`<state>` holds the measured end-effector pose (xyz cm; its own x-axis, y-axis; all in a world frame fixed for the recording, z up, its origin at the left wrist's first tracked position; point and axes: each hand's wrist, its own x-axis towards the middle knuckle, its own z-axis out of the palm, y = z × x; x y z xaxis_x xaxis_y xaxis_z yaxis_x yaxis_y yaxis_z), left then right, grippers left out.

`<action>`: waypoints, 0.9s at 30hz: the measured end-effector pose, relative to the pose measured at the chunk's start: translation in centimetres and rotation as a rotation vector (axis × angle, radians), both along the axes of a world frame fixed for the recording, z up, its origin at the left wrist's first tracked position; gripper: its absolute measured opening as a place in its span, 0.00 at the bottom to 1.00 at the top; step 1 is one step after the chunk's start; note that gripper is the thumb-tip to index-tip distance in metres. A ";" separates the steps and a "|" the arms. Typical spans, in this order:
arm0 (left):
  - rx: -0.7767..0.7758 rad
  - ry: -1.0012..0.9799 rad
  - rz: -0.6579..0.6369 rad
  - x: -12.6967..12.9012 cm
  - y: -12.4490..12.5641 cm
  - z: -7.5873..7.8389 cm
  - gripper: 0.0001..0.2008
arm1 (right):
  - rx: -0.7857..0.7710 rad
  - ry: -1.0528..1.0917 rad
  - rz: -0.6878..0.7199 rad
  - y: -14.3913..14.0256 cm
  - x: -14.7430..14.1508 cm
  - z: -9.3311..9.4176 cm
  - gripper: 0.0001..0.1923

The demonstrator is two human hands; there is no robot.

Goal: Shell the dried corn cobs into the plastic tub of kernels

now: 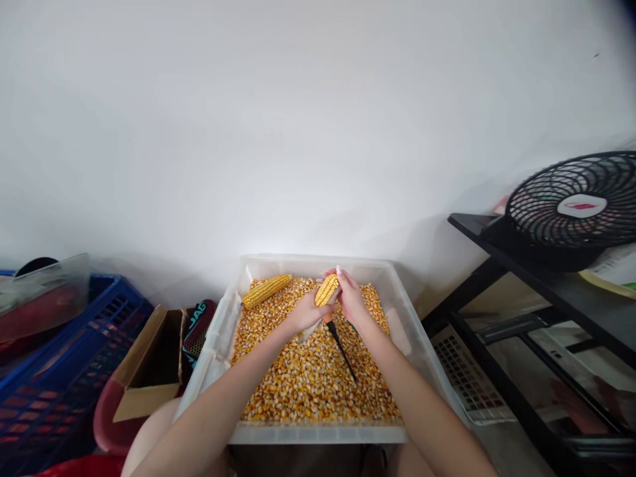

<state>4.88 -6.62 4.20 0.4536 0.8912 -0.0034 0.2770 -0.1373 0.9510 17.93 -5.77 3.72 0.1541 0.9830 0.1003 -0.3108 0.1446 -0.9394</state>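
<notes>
Yellow corn cob [326, 290] at frame centre, just below mid-height, gripped between both hands: left hand [305, 313] at its left and lower side, right hand [352, 301] along its right. Below them, orange-and-black tool [342, 348] points down over loose kernels [293, 384]; can't tell if a hand touches it. Kernels spread in translucent bin [318, 434], lower centre; second cob [267, 291] on kernels, bin's upper left. Black fan [539, 212], frame right

Room above front kernels [305, 377], tub walls [318, 434] around
</notes>
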 end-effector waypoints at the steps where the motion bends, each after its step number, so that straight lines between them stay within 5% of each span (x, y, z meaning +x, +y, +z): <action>1: -0.040 -0.011 -0.012 -0.1 -0.1 0.1 0.15 | -0.020 -0.010 0.024 0.0 0.0 0.1 0.16; 11: -0.408 -0.212 -0.157 -1.0 -0.2 0.9 0.15 | -0.052 -0.072 0.233 -0.8 1.2 1.4 0.16; 27: -0.352 -0.165 -0.197 -1.7 0.3 0.9 0.14 | -0.037 -0.002 0.288 -1.0 1.6 2.1 0.19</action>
